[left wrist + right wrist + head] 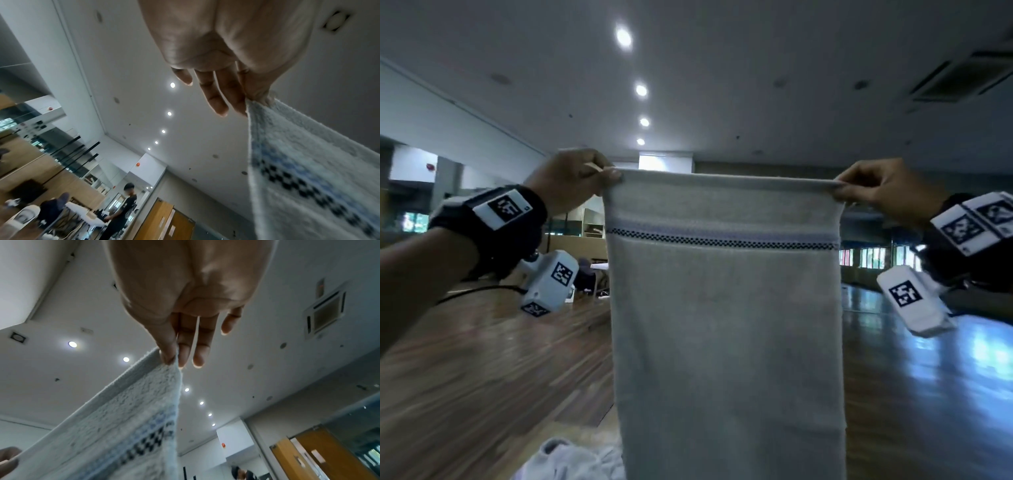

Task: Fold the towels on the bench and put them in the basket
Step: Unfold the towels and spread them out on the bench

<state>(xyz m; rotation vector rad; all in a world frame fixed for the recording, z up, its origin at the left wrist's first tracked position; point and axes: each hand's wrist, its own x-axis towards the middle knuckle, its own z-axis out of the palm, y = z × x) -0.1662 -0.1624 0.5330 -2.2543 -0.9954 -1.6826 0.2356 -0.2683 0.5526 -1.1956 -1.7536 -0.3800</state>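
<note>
Head view | left hand [571, 178] and right hand [876, 186] each pinch a top corner of the towel [726, 308] | stretched taut, hanging flat, likely to align edges for folding

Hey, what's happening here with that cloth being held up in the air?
A person is holding a pale towel up in front of them, stretched out by its top edge. The left hand pinches one top corner and the right hand pinches the other, so the towel hangs flat and full length, with a blue and dark checked band across it near the top. It has not been folded yet. More crumpled pale cloth lies below, at the bottom of the head view. No basket shows in these pictures.
</note>
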